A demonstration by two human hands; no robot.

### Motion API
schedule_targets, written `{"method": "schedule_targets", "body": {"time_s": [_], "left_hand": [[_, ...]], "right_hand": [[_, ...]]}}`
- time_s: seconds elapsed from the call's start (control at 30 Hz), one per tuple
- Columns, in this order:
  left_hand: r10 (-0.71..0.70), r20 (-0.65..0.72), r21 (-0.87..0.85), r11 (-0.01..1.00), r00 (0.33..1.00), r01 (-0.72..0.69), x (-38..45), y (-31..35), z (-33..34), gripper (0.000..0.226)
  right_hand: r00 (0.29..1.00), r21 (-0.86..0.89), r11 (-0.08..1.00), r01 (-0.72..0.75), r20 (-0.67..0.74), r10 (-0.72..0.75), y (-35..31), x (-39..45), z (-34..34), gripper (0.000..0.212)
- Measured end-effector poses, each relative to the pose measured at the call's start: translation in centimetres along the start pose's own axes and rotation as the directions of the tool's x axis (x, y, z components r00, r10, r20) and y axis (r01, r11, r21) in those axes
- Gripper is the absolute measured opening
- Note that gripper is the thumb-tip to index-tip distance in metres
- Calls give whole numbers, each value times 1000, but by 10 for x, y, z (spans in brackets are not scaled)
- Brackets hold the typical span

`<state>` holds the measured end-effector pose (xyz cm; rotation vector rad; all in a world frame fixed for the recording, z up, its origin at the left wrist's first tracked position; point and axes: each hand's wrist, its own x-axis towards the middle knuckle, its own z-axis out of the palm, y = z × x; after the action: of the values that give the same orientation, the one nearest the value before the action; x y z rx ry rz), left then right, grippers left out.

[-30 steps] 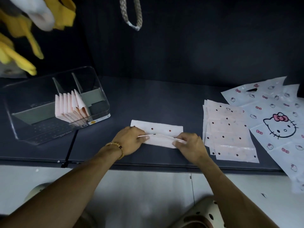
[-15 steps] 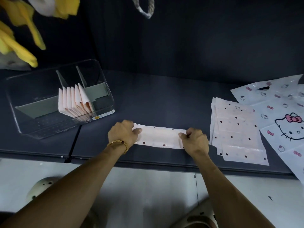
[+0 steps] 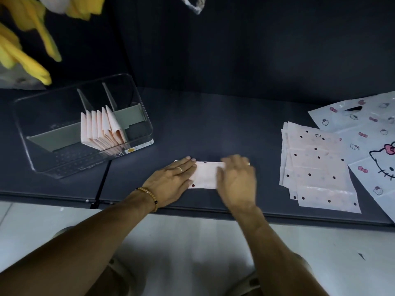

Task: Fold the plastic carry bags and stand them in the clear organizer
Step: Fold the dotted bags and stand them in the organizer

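A pale pink dotted plastic bag [image 3: 205, 175], folded into a narrow strip, lies flat on the dark table near its front edge. My left hand [image 3: 171, 182] presses on its left end with flat fingers. My right hand [image 3: 237, 178], blurred by motion, lies flat over its right end. The clear organizer [image 3: 136, 97] stands at the left, and several folded pink bags [image 3: 100, 129] stand upright in its middle compartment.
A stack of unfolded dotted pink bags [image 3: 316, 165] lies to the right. Larger white cat-print bags [image 3: 372, 137] lie beyond it at the right edge. Yellow gloves [image 3: 25, 45] hang at the upper left. A looped cord [image 3: 193, 5] hangs at the top.
The bag strip was pinched at both ends and folded narrower. Now both hands lie flat on it and have moved closer together, the right hand sliding leftwards.
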<state>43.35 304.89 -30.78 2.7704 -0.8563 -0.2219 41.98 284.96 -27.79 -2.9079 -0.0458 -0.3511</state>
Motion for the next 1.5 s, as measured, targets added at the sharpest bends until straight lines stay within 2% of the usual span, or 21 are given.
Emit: {"method": "schedule_targets", "body": {"time_s": [0.07,0.13,0.17,0.3,0.47,0.53,0.6,0.67,0.73,0.8,0.93,1.0,1.03,1.1,1.17,1.2,1.23,1.27,1.3,1.4,1.5], "left_hand": [[1,-22,-31,1000,1000,-2,0,2,-2,52],[-9,-34,-36,999,999,8,-3,3,-1,53],[-12,-24,-19,1000,1000,11,-5,2,0,54],[-9,-1,38,999,1000,9,-9,-1,5,54],[-79,-11,6,997,997,79,-11,10,6,54],[-139,-12,34,990,990,139,-17,22,8,55],[-212,-21,116,970,977,213,-26,37,9,59],[-276,-30,169,946,961,277,-35,51,6,69],[-279,-32,200,939,960,280,-46,60,4,77],[-197,-32,213,957,980,199,-59,60,6,77],[62,-139,159,986,988,-40,-72,57,0,47],[41,-202,37,999,978,-34,-69,61,-5,25],[-41,-216,-89,996,976,22,-66,65,-9,19],[-289,-160,-395,895,944,207,-55,70,-17,21],[-489,-37,-714,623,872,319,-41,74,-26,11],[-543,10,-813,485,840,323,-34,73,-30,7],[-568,51,-861,392,822,324,-27,71,-31,4],[-572,88,-866,361,816,346,-21,68,-32,4],[-569,110,-841,384,815,381,-16,65,-32,7],[-620,61,-642,576,782,506,-4,63,-23,24],[-646,40,-436,675,762,595,6,67,-19,22]], "right_hand": [[971,150,974,172,139,-193,-30,-11,17,40],[933,213,965,152,291,-211,-41,-22,29,51],[931,207,965,160,293,-217,-37,-25,31,51],[925,111,954,280,233,-299,22,-27,20,48],[875,-133,961,243,458,-158,100,-21,-3,54],[893,-192,953,233,430,-132,100,-19,-8,53],[941,-177,958,225,295,-167,79,-21,-15,48],[950,-94,957,276,181,-256,51,-31,-14,40],[918,18,935,355,182,-352,25,-46,-11,38],[904,64,931,360,221,-365,11,-56,-11,38],[910,86,945,317,254,-328,12,-67,-14,33],[904,132,933,336,231,-359,10,-66,-17,30],[903,155,926,344,216,-372,7,-65,-18,24],[922,208,938,277,218,-320,0,-61,-19,10],[951,348,937,36,277,-140,-3,-53,-19,13],[945,410,906,-103,325,-40,-2,-47,-18,17],[928,449,868,-214,371,37,0,-40,-18,21],[910,464,836,-293,403,95,3,-34,-17,24],[896,477,805,-354,419,146,5,-29,-17,26],[870,434,783,-445,417,263,5,-18,-11,20],[841,345,795,-500,412,350,1,-12,-3,12]]}}
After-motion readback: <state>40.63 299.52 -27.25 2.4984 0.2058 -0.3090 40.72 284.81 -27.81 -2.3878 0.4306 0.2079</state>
